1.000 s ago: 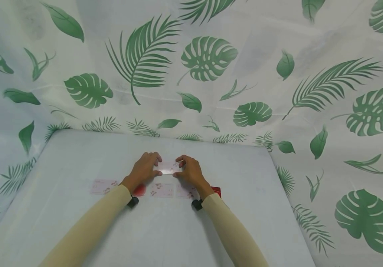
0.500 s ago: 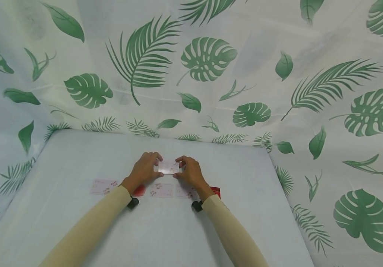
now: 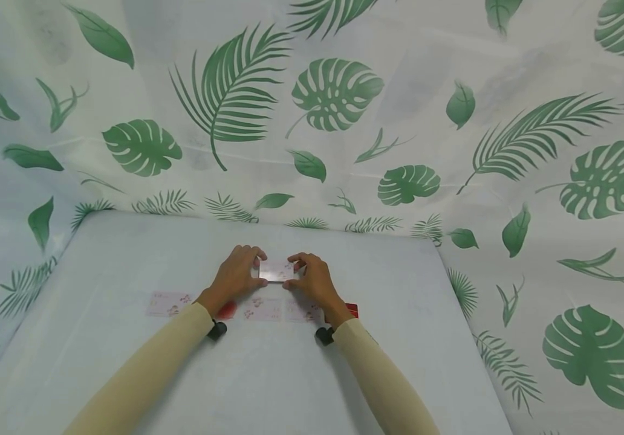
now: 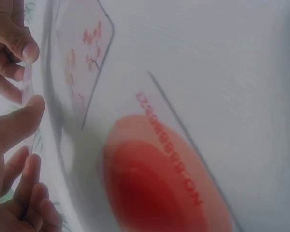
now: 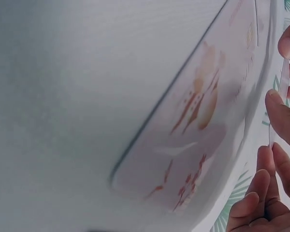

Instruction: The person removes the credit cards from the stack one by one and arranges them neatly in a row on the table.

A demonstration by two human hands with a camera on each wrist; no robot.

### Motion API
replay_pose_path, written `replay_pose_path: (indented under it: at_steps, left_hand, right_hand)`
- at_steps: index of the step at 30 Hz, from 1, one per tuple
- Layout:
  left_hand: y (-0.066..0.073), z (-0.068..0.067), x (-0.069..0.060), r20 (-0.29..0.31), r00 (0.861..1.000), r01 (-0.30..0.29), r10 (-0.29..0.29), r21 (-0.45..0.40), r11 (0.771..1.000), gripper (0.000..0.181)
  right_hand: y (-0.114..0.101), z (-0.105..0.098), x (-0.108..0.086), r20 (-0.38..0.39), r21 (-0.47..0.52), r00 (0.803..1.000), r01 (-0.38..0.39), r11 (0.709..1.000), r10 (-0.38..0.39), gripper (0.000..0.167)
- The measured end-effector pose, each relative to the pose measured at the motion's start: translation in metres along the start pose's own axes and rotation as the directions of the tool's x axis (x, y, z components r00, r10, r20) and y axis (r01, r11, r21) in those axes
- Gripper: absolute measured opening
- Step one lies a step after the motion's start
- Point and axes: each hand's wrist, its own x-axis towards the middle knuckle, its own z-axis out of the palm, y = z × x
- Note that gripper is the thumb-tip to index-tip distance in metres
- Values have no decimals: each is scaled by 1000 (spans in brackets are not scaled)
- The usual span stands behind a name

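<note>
Both hands hold a small, pale pink, see-through card (image 3: 276, 271) with a reddish flower print at its right end. It is above the white table. My left hand (image 3: 236, 272) pinches the left end between thumb and fingers, and my right hand (image 3: 314, 279) pinches the right end. In the left wrist view the held card (image 4: 27, 84) appears nearly edge-on between the hands. Similar printed cards lie in a row nearer me: one at left (image 3: 167, 304), one in the middle (image 3: 263, 309), and one (image 3: 301, 310) partly behind the right wrist.
A red round print (image 3: 228, 310) shows beside the left wrist; the left wrist view shows red digits across it (image 4: 154, 183). A red flat item (image 3: 352, 310) lies partly hidden behind the right wrist. Leaf-patterned sheeting (image 3: 312, 121) borders the white table (image 3: 268, 374).
The card and both hands stay almost in place, with a slight shift of the right forearm to the right. More of the red flat item shows by the right wrist.
</note>
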Motion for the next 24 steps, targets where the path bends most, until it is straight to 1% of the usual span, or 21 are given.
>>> replay_pose_path:
  at_steps: [4,9,18,24]
  left_hand:
    - [3,-2,1,0,1000,-4,4,2,1000,56]
    - [8,-3,1,-2,1000,-13,13,-22,1000,55]
    - [11,3,4,-19,999,-40,40,-19,999,52]
    - [14,5,5,-14,999,-52,52,-19,998,54]
  right_hand:
    - [3,-3,-1,4,-4,1000,7,1000,-7,58]
    - [8,-6,-1,-3,-18,1000,13,1000,-13,57]
    - [12,-10,-6,-20,-18,1000,1,1000,-1,55]
    - [14,-15,-10,-22,-28,1000,-14,1000,14,55]
